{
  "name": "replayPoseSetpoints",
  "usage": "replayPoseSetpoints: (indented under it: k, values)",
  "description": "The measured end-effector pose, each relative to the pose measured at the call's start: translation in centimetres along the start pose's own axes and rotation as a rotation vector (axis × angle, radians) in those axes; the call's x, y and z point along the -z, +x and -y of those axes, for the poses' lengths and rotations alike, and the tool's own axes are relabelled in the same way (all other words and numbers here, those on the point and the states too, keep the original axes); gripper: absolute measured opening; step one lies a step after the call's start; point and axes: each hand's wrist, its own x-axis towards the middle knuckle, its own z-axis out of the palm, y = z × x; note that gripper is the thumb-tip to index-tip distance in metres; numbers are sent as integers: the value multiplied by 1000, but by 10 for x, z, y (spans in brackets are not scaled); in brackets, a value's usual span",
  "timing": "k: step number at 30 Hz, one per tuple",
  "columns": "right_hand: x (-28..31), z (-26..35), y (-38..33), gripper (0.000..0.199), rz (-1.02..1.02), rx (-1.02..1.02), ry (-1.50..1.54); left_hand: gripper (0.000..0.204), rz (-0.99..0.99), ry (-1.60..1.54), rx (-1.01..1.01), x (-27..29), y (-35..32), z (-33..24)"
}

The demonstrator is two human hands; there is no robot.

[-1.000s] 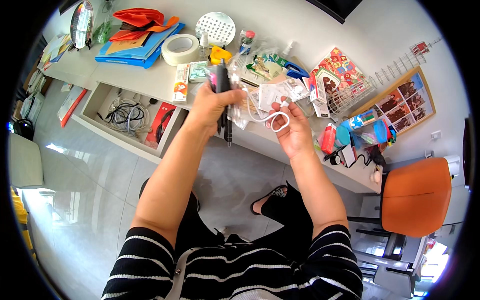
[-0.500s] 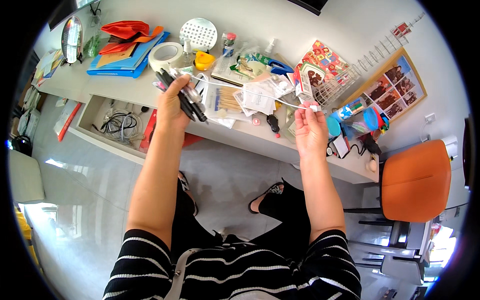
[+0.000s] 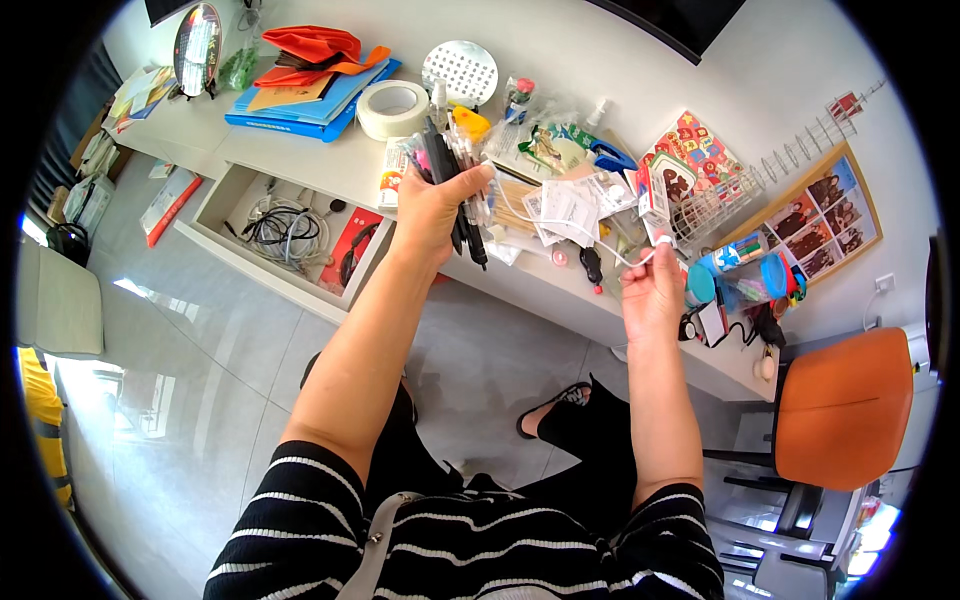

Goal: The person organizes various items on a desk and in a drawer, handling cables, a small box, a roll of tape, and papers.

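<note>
A thick bundle of pens (image 3: 468, 228), mostly black with some clear ones, is gripped in my left hand (image 3: 432, 215) above the desk's front edge. My right hand (image 3: 653, 295) pinches the end of a white cable (image 3: 610, 249) between thumb and fingers. From there the cable curves back toward the pens; where its other end lies is hidden by the left hand and clutter. Below the cable are white paper packets (image 3: 568, 208) and a small black device (image 3: 592, 262) on the desk.
An open drawer (image 3: 225, 207) holding coiled cables (image 3: 287, 232) juts out on the left. Along the desk stand a tape roll (image 3: 391, 108), blue folders (image 3: 290, 122), a wire rack (image 3: 712, 205) and a blue-lidded jar (image 3: 757, 280). An orange chair (image 3: 845, 408) is at right.
The view has shifted, so the desk appears farther right and lower. My left hand has moved right along the desk with the pens. The white cable, fairly straight before, now sags in a curve.
</note>
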Motion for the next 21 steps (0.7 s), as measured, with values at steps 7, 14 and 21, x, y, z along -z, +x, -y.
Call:
replayPoseSetpoints:
  k: [7, 14, 21]
  values:
    - [-58, -17, -13, 27, 68, -127, -84, 42, 21, 183, 57, -9, -9, 6]
    - [-63, -21, -10, 50, 272, -205, -126, 39, 61, 226, 72, -13, -14, 8]
    - [-71, -42, -16, 33, 252, 12, -254, 36, 136, 245, 112, -15, -15, 14]
